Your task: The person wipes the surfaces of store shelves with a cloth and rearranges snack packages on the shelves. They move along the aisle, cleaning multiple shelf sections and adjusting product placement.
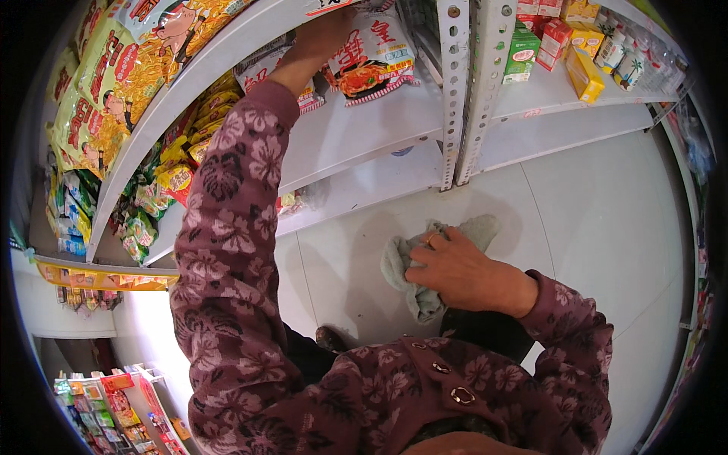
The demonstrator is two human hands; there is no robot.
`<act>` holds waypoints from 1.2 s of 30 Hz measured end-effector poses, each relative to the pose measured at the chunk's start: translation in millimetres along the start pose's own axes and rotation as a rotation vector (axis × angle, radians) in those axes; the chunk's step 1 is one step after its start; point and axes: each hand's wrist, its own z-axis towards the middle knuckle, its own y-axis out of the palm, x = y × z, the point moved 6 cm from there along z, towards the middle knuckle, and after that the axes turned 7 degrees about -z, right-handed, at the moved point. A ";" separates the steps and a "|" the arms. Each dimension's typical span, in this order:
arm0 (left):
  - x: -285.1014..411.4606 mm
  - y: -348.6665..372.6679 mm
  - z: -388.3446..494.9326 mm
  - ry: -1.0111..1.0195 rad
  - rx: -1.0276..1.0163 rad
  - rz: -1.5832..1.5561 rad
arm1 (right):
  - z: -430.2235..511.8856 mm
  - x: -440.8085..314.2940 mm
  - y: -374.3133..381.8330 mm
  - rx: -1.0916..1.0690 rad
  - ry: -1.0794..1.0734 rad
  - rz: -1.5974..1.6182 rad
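My left hand (327, 35) reaches in under the edge of an upper shelf, against a white and red instant noodle packet (372, 60) that stands on the metal shelf (364, 125). Its fingers are partly hidden by the shelf edge and the packet, so its grip cannot be told. A second white and red packet (263, 68) lies behind the wrist. Low in front of my body, above the tiled floor, my right hand (455, 270) holds a crumpled grey-green cloth (418, 264), with a ring on one finger.
Large yellow-green noodle bags (108, 85) fill the upper shelf at the left, with small yellow and green packets (176, 165) below. A perforated white upright (452, 91) divides this rack from another holding a green carton (520, 52), a yellow box (584, 74) and bottles (628, 71). Hanging snack packets (108, 409) are at lower left.
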 end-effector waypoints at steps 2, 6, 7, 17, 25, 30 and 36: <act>-1.3 1.8 2.0 0.005 -0.022 -0.010 | -0.2 1.5 1.5 -0.041 0.009 0.003; -3.3 5.8 5.3 0.017 -0.048 -0.024 | 1.1 1.2 3.2 -0.099 0.024 0.015; -2.6 6.0 4.1 0.021 -0.048 -0.023 | 1.5 1.1 2.9 -0.103 0.028 0.014; 8.6 -53.5 -51.7 0.091 0.070 -0.009 | 2.2 -1.1 0.0 -0.118 0.005 0.009; -71.5 -107.5 -69.4 0.069 0.017 0.148 | 6.5 -4.4 -1.1 -0.068 -0.031 0.040; -127.8 -101.8 -58.3 0.061 -0.155 0.192 | 8.4 -7.0 1.5 -0.095 -0.022 0.010; -153.6 -84.5 -40.2 0.065 -0.279 0.151 | 9.2 -9.1 -0.2 -0.037 -0.033 0.023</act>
